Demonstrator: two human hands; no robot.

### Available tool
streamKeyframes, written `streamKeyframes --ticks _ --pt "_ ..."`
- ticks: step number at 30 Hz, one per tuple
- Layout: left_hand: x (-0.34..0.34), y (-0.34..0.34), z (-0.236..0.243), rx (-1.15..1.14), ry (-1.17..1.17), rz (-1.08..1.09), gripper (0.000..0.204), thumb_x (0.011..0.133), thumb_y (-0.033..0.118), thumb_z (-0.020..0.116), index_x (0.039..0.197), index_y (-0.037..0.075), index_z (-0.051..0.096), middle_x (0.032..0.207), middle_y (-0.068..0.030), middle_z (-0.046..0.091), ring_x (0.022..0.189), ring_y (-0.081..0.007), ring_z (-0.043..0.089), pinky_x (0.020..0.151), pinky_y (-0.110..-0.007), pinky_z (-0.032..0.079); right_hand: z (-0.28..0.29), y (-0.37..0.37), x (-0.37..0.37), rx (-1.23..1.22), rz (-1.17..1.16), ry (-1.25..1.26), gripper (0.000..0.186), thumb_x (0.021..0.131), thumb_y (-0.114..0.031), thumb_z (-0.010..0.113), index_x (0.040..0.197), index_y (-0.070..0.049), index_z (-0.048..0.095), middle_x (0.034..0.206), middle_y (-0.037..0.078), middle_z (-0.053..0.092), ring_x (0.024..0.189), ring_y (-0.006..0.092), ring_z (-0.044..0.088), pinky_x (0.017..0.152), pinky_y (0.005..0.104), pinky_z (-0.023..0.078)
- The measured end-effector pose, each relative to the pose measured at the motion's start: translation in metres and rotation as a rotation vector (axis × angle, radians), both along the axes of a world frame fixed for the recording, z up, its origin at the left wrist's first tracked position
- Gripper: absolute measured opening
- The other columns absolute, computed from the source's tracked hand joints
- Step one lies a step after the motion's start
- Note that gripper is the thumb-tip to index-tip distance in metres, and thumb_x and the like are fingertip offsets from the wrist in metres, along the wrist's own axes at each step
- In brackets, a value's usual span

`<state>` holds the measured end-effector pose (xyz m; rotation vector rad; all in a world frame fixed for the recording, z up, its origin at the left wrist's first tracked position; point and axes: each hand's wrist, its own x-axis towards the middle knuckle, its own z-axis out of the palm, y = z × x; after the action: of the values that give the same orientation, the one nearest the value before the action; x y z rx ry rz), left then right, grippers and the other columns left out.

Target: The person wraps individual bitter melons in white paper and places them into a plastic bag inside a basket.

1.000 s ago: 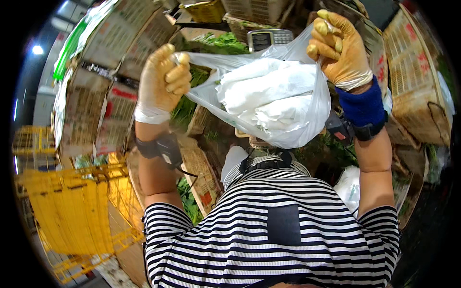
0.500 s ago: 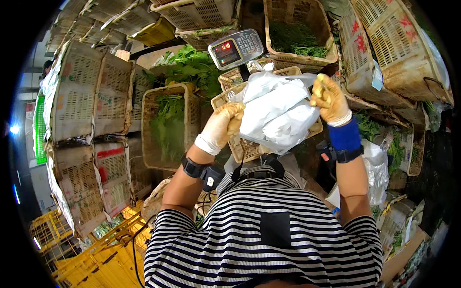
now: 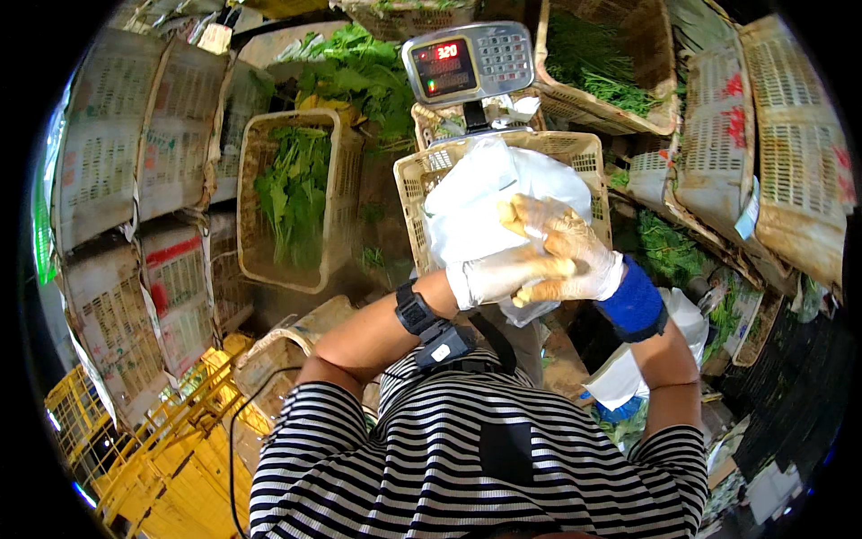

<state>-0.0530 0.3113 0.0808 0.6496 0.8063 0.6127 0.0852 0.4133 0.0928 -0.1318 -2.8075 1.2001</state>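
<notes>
A bulging white plastic bag [image 3: 476, 198] fills the pale slatted crate [image 3: 413, 225] in front of me. Across its near side, my left hand [image 3: 507, 272], in a stained white glove, points its stretched fingers to the right. My right hand [image 3: 575, 247], gloved too and stained yellow-brown, comes over from the right with its fingers apart and its thumb below the left fingers. The two hands overlap, so part of the contact with the plastic is hidden. A bit of clear plastic [image 3: 530, 312] shows just under them. Behind the crate stands a scale display [image 3: 469, 65] with lit red digits.
To the left is a crate [image 3: 332, 198] holding leafy greens [image 3: 292, 180]; more leaves [image 3: 359, 76] lie behind it. Stacked crates [image 3: 108, 162] line the left side, others [image 3: 799, 144] the right. A crate [image 3: 660, 63] of feathery greens stands back right. A yellow metal frame [image 3: 180, 449] is lower left.
The bag has come down and settled in the crate. Both hands have moved from its two sides to its near side and now overlap. The display's reading has changed, and the view has shifted.
</notes>
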Motion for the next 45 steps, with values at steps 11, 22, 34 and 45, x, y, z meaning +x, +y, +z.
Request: streamKeyframes --ticks 11,22,34,45 --pt "-0.031 0.055 0.002 0.63 0.569 -0.626 0.072 0.072 0.068 0.054 0.075 -0.004 0.06 0.062 -0.0166 0.059 0.057 -0.0323 0.058 0.05 -0.038 0.047 -0.037 0.032 -0.019 -0.129 0.076 -0.326 0.089 0.063 -0.039 0.072 0.137 -0.012 0.03 0.088 0.011 0.058 0.079 0.0268 0.058 0.069 0.0378 0.048" --pt "-0.122 0.018 -0.112 -0.156 0.42 0.049 0.025 0.077 0.025 0.071 0.065 0.008 0.057 0.06 0.0011 0.048 0.055 -0.007 0.042 0.051 -0.023 0.035 -0.134 0.044 0.087 -0.49 -0.09 -0.044 0.017 0.068 -0.016 0.07 0.06 -0.007 0.057 0.057 0.005 0.048 0.057 0.0226 0.045 0.06 0.0354 0.041" --pt "-0.105 0.062 -0.082 0.27 0.795 -0.694 0.028 0.08 0.028 0.061 0.08 0.001 0.061 0.07 -0.0136 0.058 0.063 -0.0298 0.056 0.058 -0.036 0.043 -0.12 0.038 0.072 -1.031 -0.053 -0.267 0.032 0.077 -0.028 0.069 0.096 -0.003 0.061 0.062 0.008 0.058 0.058 0.0244 0.058 0.055 0.0355 0.044" --pt "-0.134 0.04 -0.145 0.526 0.354 -0.153 0.03 0.075 0.013 0.068 0.051 0.008 0.05 0.055 -0.0016 0.051 0.054 -0.0169 0.047 0.065 -0.032 0.037 -0.165 0.042 0.082 -0.957 -0.014 -0.004 0.023 0.08 -0.009 0.059 0.059 -0.006 0.05 0.05 0.007 0.044 0.049 0.0243 0.051 0.075 0.0427 0.044"
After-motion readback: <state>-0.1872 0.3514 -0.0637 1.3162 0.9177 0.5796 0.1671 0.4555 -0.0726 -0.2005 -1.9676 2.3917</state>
